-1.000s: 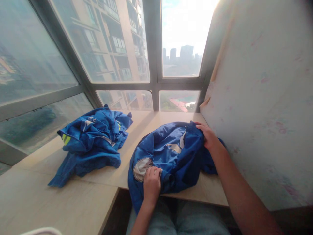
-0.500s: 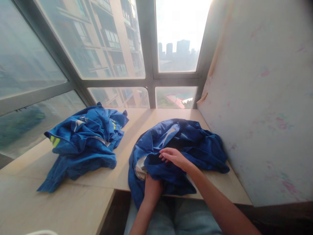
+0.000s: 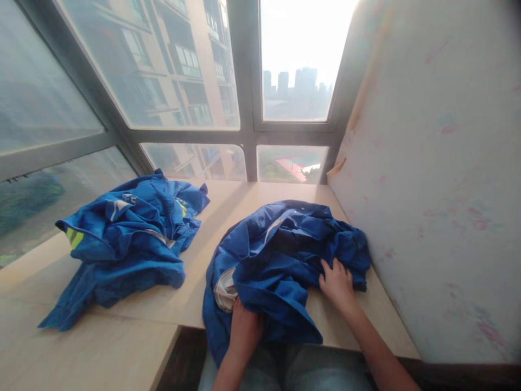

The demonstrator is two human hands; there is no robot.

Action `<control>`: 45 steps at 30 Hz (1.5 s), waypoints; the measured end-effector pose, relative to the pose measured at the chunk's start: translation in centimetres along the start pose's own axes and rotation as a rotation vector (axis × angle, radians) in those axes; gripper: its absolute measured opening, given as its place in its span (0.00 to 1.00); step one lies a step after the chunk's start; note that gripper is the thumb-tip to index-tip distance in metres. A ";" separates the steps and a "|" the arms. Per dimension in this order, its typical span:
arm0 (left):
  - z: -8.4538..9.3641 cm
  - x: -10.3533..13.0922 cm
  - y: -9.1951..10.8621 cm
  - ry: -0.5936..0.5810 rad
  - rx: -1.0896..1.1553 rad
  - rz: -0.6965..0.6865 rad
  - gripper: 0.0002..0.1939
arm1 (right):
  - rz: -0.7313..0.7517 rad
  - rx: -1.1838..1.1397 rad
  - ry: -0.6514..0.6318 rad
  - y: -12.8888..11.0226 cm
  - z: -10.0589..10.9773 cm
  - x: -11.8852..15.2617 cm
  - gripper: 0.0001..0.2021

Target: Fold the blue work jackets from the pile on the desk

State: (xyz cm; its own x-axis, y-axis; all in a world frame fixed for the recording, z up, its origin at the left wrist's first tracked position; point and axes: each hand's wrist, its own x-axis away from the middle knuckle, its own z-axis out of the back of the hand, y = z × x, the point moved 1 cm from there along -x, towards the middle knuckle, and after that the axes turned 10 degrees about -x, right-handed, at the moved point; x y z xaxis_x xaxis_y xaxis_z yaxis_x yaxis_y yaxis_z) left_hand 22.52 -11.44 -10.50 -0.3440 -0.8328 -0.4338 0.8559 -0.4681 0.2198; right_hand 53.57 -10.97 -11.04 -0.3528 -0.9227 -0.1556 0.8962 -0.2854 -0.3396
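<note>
The left hand [image 3: 244, 328] is tucked under the near edge of the jacket [image 3: 280, 260], at the table's [image 3: 171, 296] front lip; a blue flap drapes over the fingers, so I cannot tell whether they are pinching or just pressed in. Just up and left of that hand a pale grey lining patch [image 3: 223, 288] shows through the folds. The right hand [image 3: 337, 285] lies to the right of the left one — fingers spread, tips pressed into the cloth at the jacket's right side, palm down on the wood. The jacket itself sits crumpled between and beyond both hands, its lower hem hanging off the edge toward the person's lap. Close to the right of the right hand stands a pale, stained wall [image 3: 439, 179]. Well off to the left of the left hand lies a second jacket [image 3: 126, 239] — blue too, bunched, with a yellow-green stripe — apart from the first. Beyond both, windows [image 3: 183, 65].
</note>
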 end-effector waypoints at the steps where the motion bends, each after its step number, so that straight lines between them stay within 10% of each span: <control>1: 0.0 0.0 0.0 0.006 -0.006 0.001 0.29 | 0.051 0.004 -0.018 -0.6 -0.5 -0.7 0.24; 6: 1.0 -0.6 0.7 -0.031 0.001 -0.014 0.20 | 0.233 -0.068 -0.048 -1.3 0.6 -8.5 0.25; 11: 3.0 -1.6 1.8 -0.102 0.069 -0.029 0.18 | -0.032 -0.263 0.249 -2.9 5.7 -14.9 0.23; 17: 3.0 -3.2 2.1 -0.143 0.088 -0.057 0.18 | 0.428 -0.618 -0.095 -11.2 3.8 -4.7 0.22; 20: 2.7 -4.3 1.8 -0.162 0.105 -0.072 0.17 | 0.391 -0.620 -0.258 -12.6 0.8 0.7 0.24; 30: 3.2 -8.7 -5.6 -0.178 0.267 -0.143 0.12 | -0.110 -0.655 0.274 2.9 5.9 6.2 0.19; 35: 3.0 -10.2 -4.9 -0.204 0.235 -0.191 0.12 | -0.025 -0.644 -0.283 3.7 6.0 11.6 0.19; 39: 3.5 -9.1 -3.8 -0.126 0.137 -0.168 0.14 | 0.039 -0.641 -0.644 0.9 7.9 10.5 0.20; 45: 5.2 -2.3 -6.0 0.161 -0.093 0.334 0.18 | 0.005 -0.801 -0.324 -1.8 8.1 2.2 0.24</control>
State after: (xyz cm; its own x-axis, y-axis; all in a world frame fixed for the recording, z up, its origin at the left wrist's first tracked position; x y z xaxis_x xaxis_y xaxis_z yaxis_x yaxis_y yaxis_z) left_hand 16.14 -8.24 -6.27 0.0191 -0.8742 -0.4851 0.9446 -0.1432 0.2953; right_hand 53.41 -14.56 -3.26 -0.1462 -0.9866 0.0718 0.3953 -0.1248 -0.9100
